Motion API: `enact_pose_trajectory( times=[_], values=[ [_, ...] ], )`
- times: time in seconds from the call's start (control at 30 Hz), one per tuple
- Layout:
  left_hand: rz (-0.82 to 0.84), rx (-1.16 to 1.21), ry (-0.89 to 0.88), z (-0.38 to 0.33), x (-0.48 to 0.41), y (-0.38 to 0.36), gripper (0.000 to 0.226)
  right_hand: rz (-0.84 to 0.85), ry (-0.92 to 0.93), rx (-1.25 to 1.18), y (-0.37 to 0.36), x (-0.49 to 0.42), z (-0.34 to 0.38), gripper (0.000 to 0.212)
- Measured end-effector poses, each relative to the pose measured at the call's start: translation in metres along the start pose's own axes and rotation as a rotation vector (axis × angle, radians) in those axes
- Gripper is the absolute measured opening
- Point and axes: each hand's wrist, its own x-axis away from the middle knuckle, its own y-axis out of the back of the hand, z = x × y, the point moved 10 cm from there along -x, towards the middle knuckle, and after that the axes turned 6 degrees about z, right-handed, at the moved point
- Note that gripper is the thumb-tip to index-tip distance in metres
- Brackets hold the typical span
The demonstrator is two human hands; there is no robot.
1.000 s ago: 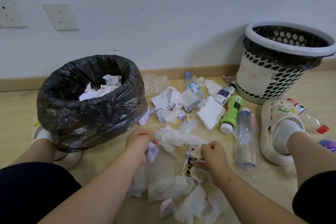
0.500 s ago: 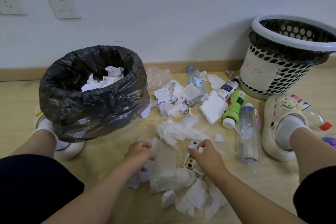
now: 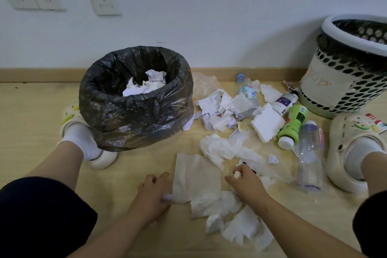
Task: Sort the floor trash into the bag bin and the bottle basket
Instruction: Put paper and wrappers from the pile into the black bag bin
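Wood floor (image 3: 41, 111), white wall (image 3: 209, 27); left hand (image 3: 154, 194) pinches tissue (image 3: 196, 176), right hand (image 3: 246, 185) seemingly a scrap (image 3: 236, 174).

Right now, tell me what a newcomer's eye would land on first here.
The black bag bin at left centre, already holding crumpled paper, dominates. Torn white tissue litters the floor in front, where the left hand touches a sheet and the right hand pinches a white scrap. At right, a green bottle and a clear bottle lie before the perforated basket.

Both forearms reach down; left hand (image 3: 152, 194) pinches a tissue sheet (image 3: 194, 176), right hand (image 3: 246, 184) curls round a white scrap (image 3: 236, 174).
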Motion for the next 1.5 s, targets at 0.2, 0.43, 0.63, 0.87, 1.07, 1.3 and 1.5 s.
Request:
enact_pose_trajectory(
  times=[0.2, 0.43, 0.63, 0.87, 1.07, 1.3, 1.5],
  values=[
    [-0.026, 0.135, -0.019, 0.013, -0.013, 0.002, 0.034, -0.057, 0.075, -0.135, 0.001, -0.005, 0.015, 0.012],
    [-0.096, 0.238, -0.026, 0.014, -0.022, 0.017, 0.032, -0.087, 0.077, -0.16, 0.001, -0.014, 0.016, 0.013],
    [0.167, 0.071, -0.004, 0.014, -0.015, 0.005, 0.06, -0.054, 0.069, -0.148, -0.002, -0.012, 0.007, 0.013],
    [0.195, -0.297, 0.045, 0.014, 0.01, -0.006, 0.084, -0.006, 0.068, -0.094, -0.001, -0.006, 0.006, 0.018],
    [0.013, -0.195, -0.032, 0.004, 0.006, 0.006, 0.032, 0.03, 0.025, -0.014, -0.002, -0.003, 0.0, 0.022],
    [-0.059, 0.129, 0.089, -0.001, -0.017, 0.012, 0.025, 0.015, 0.039, 0.073, 0.006, 0.001, 0.003, 0.022],
    [-0.395, 0.475, 0.135, -0.028, -0.021, 0.059, 0.013, -0.074, 0.036, 0.102, 0.022, 0.004, 0.005, 0.025]
  ],
)
